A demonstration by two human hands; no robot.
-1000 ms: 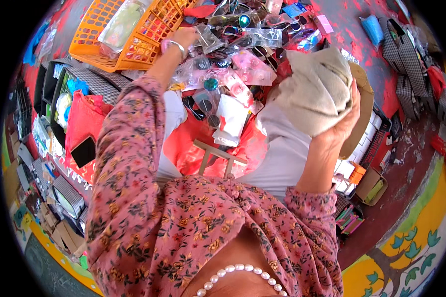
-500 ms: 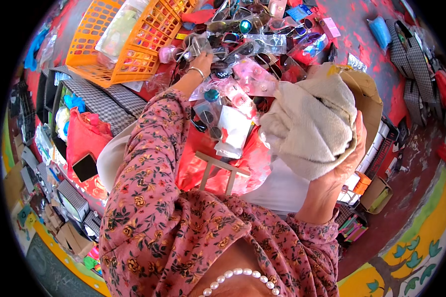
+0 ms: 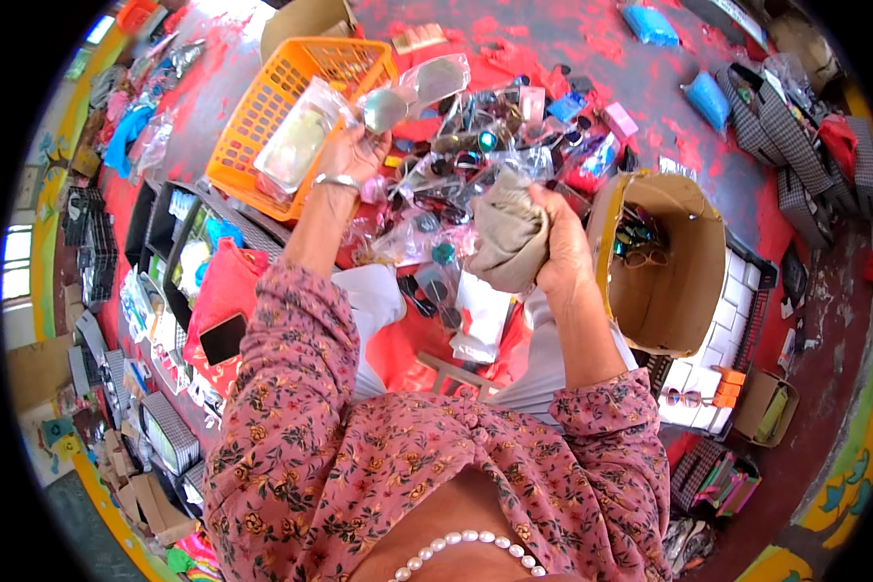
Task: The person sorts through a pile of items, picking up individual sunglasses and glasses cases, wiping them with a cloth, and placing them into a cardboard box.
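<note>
My left hand (image 3: 351,155) holds up a pair of sunglasses in a clear plastic bag (image 3: 412,92), its lenses mirrored. A bangle sits on that wrist. My right hand (image 3: 558,242) is closed on a bunched beige cloth (image 3: 506,238), held just right of the left hand. Below both hands lies a heap of bagged sunglasses (image 3: 485,145) on a red sheet. My pink flowered sleeves run up from the lower edge.
An orange plastic basket (image 3: 262,116) with a bagged item stands at upper left. An open cardboard box (image 3: 664,267) holding a few glasses is at the right. Checked cases (image 3: 786,126) lie far right, a black phone (image 3: 221,338) on red cloth at left.
My left hand has lifted a bagged pair of sunglasses out of the heap. The right hand with the beige cloth has come in closer to the left hand.
</note>
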